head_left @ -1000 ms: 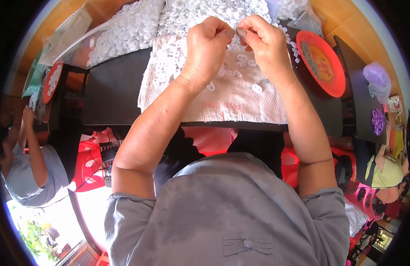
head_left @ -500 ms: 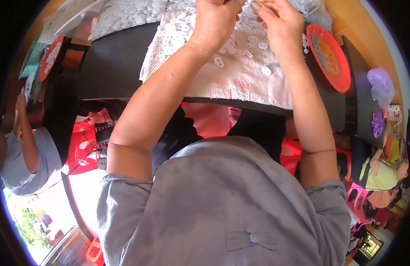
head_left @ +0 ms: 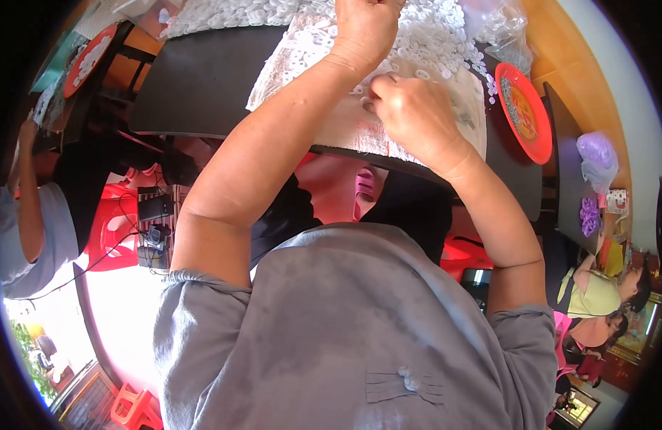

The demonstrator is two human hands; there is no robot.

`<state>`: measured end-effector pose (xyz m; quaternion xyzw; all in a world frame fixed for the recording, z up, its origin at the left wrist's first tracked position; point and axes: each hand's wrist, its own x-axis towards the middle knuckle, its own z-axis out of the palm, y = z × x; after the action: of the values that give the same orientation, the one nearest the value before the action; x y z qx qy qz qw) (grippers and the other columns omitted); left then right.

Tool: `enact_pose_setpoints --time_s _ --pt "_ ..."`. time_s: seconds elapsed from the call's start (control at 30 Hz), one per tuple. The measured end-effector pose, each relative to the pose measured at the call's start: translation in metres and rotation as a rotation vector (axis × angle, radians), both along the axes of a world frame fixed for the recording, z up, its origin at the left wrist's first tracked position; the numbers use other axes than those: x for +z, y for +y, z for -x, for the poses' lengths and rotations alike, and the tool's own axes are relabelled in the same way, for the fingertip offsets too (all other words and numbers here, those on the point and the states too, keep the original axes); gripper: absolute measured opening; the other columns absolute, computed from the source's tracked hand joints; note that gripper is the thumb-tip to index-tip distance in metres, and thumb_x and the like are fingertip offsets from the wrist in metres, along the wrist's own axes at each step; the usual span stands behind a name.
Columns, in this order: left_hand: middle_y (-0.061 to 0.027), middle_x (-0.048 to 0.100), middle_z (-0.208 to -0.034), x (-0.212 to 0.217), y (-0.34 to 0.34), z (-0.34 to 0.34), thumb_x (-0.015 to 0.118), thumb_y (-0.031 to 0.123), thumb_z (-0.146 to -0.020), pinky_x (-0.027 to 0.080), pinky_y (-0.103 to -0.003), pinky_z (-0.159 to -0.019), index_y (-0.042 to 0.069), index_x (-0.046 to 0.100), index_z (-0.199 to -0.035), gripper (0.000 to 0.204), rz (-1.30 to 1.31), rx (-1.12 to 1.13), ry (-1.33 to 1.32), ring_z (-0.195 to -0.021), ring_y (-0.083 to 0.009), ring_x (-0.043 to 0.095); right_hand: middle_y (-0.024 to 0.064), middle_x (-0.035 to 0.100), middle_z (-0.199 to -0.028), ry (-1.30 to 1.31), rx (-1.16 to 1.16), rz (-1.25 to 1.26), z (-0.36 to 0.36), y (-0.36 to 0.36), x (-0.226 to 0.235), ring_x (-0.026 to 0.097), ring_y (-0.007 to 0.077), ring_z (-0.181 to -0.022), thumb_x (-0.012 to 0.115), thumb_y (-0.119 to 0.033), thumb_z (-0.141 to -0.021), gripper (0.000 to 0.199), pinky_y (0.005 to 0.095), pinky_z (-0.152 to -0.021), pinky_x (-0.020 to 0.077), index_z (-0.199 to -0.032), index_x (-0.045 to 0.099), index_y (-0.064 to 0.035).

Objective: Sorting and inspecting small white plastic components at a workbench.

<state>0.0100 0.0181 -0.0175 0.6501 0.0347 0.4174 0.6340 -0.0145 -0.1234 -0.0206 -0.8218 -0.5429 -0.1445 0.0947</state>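
Observation:
My left hand is at the top edge of the view, over a pile of small white oval plastic pieces. Its fingers are curled closed and partly cut off, so what they hold is hidden. Lower and to the right, my right hand is down at the cream cloth, thumb and fingers bent together beside a few loose white pieces. I cannot make out whether one is pinched there. The cloth lies under the pieces on the dark table.
A red plate with small metal parts stands right of the cloth, below clear plastic bags. More white pieces lie at the far left of the dark table. A co-worker sits left; other people are at right.
My right hand has come away from my left, moving down and toward me onto the cloth. My left hand has shifted slightly right and up. The view has shifted a little.

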Motion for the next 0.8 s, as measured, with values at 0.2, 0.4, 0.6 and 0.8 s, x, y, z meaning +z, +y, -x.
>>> enact_pose_setpoints --time_s 0.2,0.4,0.6,0.8 --pt "-0.0040 0.057 -0.063 -0.001 0.001 -0.005 0.056 0.006 -0.082 0.041 -0.029 -0.055 -0.002 0.063 -0.079 0.012 0.128 -0.120 0.073 -0.060 -0.0112 0.049 0.0083 0.063 -0.074 -0.010 0.076 0.004 -0.005 0.001 0.011 0.064 0.0254 -0.066 0.066 -0.012 -0.080 0.012 0.0377 -0.055 0.0470 -0.084 0.059 -0.0026" --pt "-0.0043 0.060 -0.070 0.016 -0.006 0.010 0.060 0.016 -0.087 0.038 -0.022 -0.046 -0.002 0.063 -0.089 0.018 0.222 -0.332 0.109 -0.053 -0.0083 0.050 0.0026 0.063 -0.076 0.989 -0.165 -0.694 -0.075 -0.015 0.060 0.057 0.0090 -0.066 0.062 -0.012 -0.090 0.013 0.0211 -0.056 0.0392 -0.094 0.064 -0.0004" --pt "-0.0043 0.061 -0.070 0.014 -0.014 0.013 0.059 0.016 -0.089 0.045 -0.024 -0.055 -0.003 0.061 -0.087 0.019 0.116 -0.336 0.112 -0.062 -0.0089 0.054 0.0061 0.065 -0.077 1.153 -0.126 -0.824 -0.085 -0.015 0.056 0.060 0.0133 -0.067 0.061 -0.016 -0.091 0.018 0.0221 -0.059 0.0406 -0.096 0.064 0.0010" --pt "-0.0046 0.061 -0.068 0.011 -0.012 0.011 0.060 0.016 -0.089 0.046 -0.024 -0.056 -0.004 0.061 -0.087 0.020 0.026 -0.297 0.162 -0.060 -0.0090 0.053 0.0061 0.065 -0.078 1.161 -0.088 -0.800 -0.086 -0.015 0.054 0.061 0.0137 -0.068 0.061 -0.016 -0.091 0.019 0.0223 -0.060 0.0409 -0.097 0.065 0.0015"
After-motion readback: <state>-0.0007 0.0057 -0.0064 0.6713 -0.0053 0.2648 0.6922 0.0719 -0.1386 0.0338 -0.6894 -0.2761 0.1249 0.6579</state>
